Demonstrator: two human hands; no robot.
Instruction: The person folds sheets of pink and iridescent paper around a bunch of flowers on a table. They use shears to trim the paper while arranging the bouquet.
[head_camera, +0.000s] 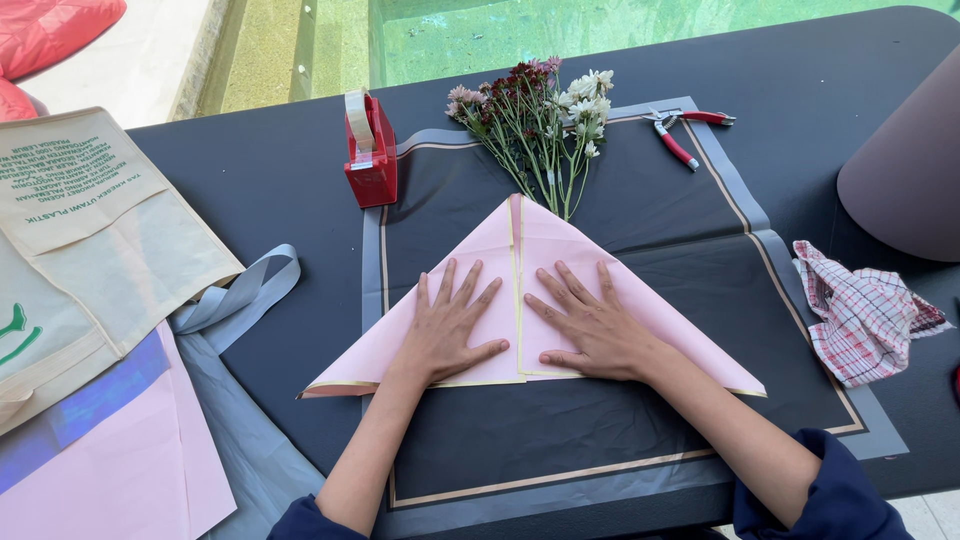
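Note:
Both my hands lie flat, fingers spread, on a pink wrapping sheet (660, 330) folded into a triangle with its tip pointing away from me. My left hand (447, 325) presses the left flap and my right hand (590, 322) presses the right flap, either side of the centre fold. The pink sheet rests on a black wrapping sheet (690, 210) with a grey and gold border. A small bunch of flowers (535, 110), white, pink and dark red, lies on the black sheet with its stems reaching under the pink tip.
A red tape dispenser (369, 150) stands left of the flowers. Red-handled cutters (683, 132) lie at the back right. A checked cloth (860, 315) and a mauve paper roll (905, 170) sit at right. Cloth bags (90, 240), pink sheets and a grey ribbon (240, 295) lie at left.

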